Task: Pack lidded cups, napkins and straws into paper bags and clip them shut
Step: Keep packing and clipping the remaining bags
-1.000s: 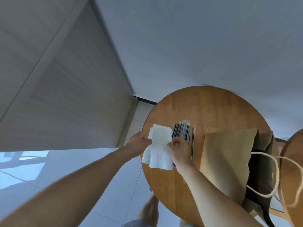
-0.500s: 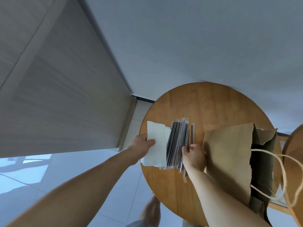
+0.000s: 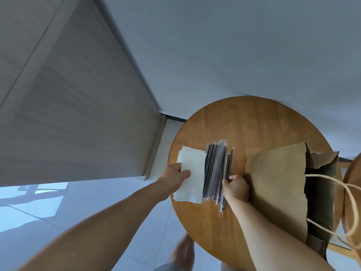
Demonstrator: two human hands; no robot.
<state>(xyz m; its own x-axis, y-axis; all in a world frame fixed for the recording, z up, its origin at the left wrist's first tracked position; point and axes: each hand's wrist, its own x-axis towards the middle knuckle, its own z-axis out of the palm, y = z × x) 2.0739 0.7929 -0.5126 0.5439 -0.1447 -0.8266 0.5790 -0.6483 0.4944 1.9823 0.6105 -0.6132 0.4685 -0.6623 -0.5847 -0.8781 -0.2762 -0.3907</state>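
Head view: L hand [image 3: 176, 174] still grips napkins [image 3: 193, 169]; R hand [image 3: 237, 189] now pinches straw [image 3: 230, 163].

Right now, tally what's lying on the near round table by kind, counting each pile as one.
Napkin stack: 1
Pile of wrapped straws: 1
Paper bag: 1
Total: 3

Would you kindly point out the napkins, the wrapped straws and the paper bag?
napkins [image 3: 195, 163], head view, middle of top sheet
wrapped straws [image 3: 214, 169], head view, middle of bundle
paper bag [image 3: 273, 182], head view, flat front panel
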